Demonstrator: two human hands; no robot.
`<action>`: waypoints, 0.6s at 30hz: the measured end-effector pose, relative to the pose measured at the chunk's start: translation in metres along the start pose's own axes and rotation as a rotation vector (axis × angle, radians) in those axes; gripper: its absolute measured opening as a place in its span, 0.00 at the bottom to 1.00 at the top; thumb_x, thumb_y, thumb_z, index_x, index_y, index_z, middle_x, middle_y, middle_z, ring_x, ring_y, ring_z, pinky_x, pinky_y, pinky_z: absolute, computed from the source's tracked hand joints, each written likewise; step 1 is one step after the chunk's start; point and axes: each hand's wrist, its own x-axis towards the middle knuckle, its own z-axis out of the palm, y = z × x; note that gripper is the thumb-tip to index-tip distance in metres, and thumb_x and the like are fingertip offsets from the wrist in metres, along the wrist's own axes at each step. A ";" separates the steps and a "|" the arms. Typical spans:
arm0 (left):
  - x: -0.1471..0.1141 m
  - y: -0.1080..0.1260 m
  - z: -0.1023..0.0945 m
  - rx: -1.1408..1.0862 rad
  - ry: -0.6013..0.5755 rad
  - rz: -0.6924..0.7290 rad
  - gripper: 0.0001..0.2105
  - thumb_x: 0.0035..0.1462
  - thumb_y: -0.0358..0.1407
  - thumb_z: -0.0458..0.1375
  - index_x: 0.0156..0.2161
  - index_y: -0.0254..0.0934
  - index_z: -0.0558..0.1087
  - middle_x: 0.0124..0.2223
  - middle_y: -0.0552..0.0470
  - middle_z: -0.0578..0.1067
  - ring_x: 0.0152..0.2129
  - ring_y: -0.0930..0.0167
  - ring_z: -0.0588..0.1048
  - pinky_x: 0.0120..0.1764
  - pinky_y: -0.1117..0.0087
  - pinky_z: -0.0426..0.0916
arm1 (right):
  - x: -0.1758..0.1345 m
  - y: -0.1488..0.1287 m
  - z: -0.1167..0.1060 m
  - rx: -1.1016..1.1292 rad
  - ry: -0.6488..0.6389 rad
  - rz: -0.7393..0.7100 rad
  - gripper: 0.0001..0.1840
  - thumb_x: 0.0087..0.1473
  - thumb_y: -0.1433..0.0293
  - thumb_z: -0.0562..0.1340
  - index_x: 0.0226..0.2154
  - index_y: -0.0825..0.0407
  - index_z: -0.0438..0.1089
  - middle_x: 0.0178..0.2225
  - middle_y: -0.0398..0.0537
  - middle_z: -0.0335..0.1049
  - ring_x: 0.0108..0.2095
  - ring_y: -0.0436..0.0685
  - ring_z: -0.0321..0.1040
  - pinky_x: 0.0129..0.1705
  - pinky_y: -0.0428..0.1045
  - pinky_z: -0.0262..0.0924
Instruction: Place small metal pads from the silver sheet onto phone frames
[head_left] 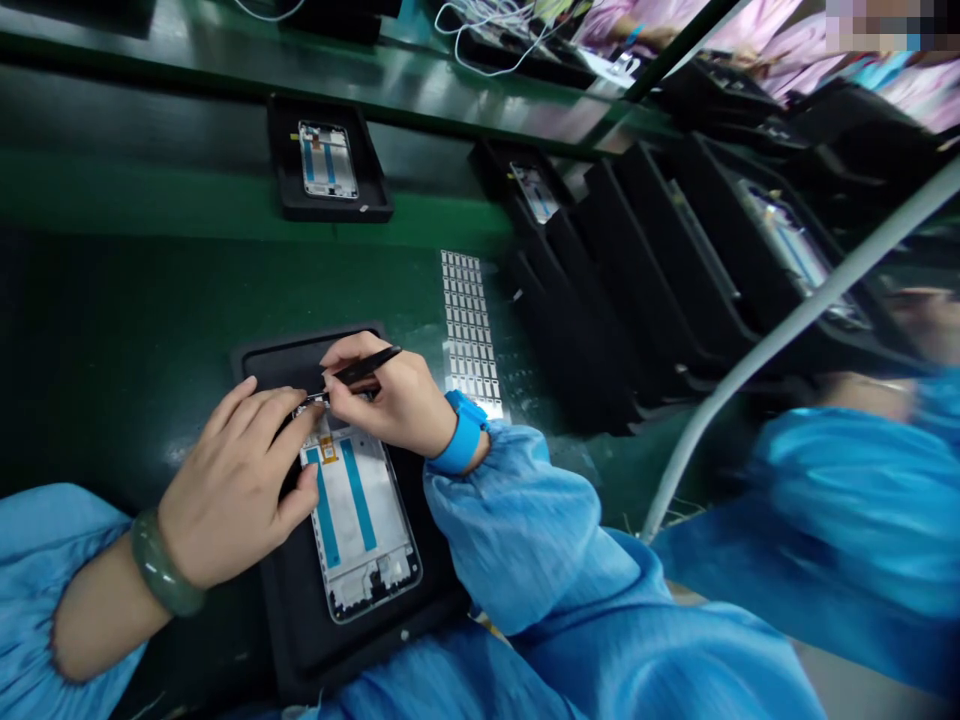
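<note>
A phone frame point(352, 510) with two blue strips and a small orange flex cable point(328, 449) lies in a black foam tray point(300, 640) in front of me. My right hand point(390, 395) pinches dark tweezers point(366, 366) above the frame's top end. Their tip is down near the frame's upper edge, partly hidden by fingers. My left hand point(240, 475) rests at the frame's upper left side, fingers stretched out and thumb over the edge. Whatever lies beneath its fingertips is hidden.
A sheet of small silver labels point(469, 320) lies right of the tray. Behind it, another black tray point(330, 205) holds a phone frame. Leaning black trays point(622, 290) crowd the right, near a pale curved tube point(787, 330). A co-worker's blue sleeve point(862, 490) is at the right.
</note>
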 end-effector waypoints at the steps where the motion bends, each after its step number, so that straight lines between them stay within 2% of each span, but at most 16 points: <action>1: 0.000 0.000 0.000 0.012 0.002 0.012 0.19 0.55 0.36 0.51 0.51 0.30 0.67 0.49 0.40 0.69 0.48 0.60 0.67 0.58 0.52 0.56 | 0.000 -0.001 0.000 -0.020 -0.013 -0.017 0.06 0.52 0.74 0.56 0.36 0.54 0.64 0.34 0.46 0.70 0.32 0.48 0.69 0.34 0.43 0.66; 4: 0.000 -0.001 -0.003 0.063 -0.012 0.040 0.18 0.56 0.35 0.51 0.50 0.29 0.68 0.49 0.39 0.70 0.48 0.59 0.67 0.57 0.52 0.56 | 0.000 -0.001 0.001 -0.065 -0.060 -0.073 0.06 0.52 0.75 0.55 0.35 0.54 0.64 0.34 0.46 0.70 0.36 0.50 0.69 0.39 0.45 0.66; 6: 0.001 0.002 -0.008 0.089 -0.051 0.048 0.18 0.57 0.35 0.50 0.50 0.29 0.68 0.49 0.38 0.70 0.48 0.59 0.68 0.56 0.52 0.57 | 0.000 -0.002 -0.003 -0.012 -0.010 -0.038 0.05 0.53 0.74 0.56 0.35 0.53 0.64 0.34 0.45 0.69 0.36 0.50 0.70 0.39 0.46 0.67; 9: 0.010 0.016 -0.018 0.135 -0.073 0.008 0.19 0.59 0.39 0.48 0.51 0.29 0.68 0.50 0.37 0.70 0.50 0.56 0.66 0.55 0.47 0.56 | 0.001 -0.007 -0.016 0.166 0.278 0.113 0.05 0.55 0.68 0.58 0.35 0.51 0.63 0.34 0.45 0.68 0.33 0.49 0.71 0.34 0.45 0.70; 12: 0.037 0.046 -0.021 0.116 -0.141 -0.076 0.21 0.60 0.46 0.46 0.43 0.30 0.71 0.44 0.36 0.72 0.45 0.55 0.69 0.49 0.48 0.61 | 0.001 -0.017 -0.034 0.261 0.579 0.168 0.07 0.56 0.65 0.59 0.36 0.49 0.61 0.34 0.44 0.67 0.31 0.50 0.73 0.33 0.47 0.73; 14: 0.059 0.069 -0.016 0.047 -0.321 -0.164 0.25 0.57 0.53 0.46 0.38 0.31 0.72 0.37 0.37 0.73 0.39 0.55 0.71 0.41 0.52 0.65 | -0.002 -0.025 -0.044 0.249 0.675 0.146 0.07 0.55 0.65 0.60 0.35 0.49 0.62 0.34 0.43 0.67 0.30 0.50 0.73 0.33 0.48 0.73; 16: 0.079 0.087 -0.008 0.054 -0.392 -0.255 0.27 0.54 0.56 0.49 0.37 0.29 0.73 0.34 0.35 0.73 0.35 0.54 0.72 0.37 0.52 0.66 | -0.007 -0.030 -0.051 0.216 0.716 0.131 0.06 0.54 0.65 0.61 0.35 0.49 0.64 0.34 0.44 0.67 0.29 0.51 0.74 0.33 0.49 0.74; 18: 0.092 0.093 -0.001 0.080 -0.424 -0.336 0.27 0.53 0.54 0.51 0.39 0.27 0.72 0.33 0.33 0.73 0.34 0.54 0.73 0.36 0.52 0.66 | -0.016 -0.031 -0.057 0.177 0.733 0.136 0.06 0.54 0.66 0.61 0.35 0.49 0.65 0.34 0.45 0.68 0.29 0.52 0.74 0.33 0.50 0.75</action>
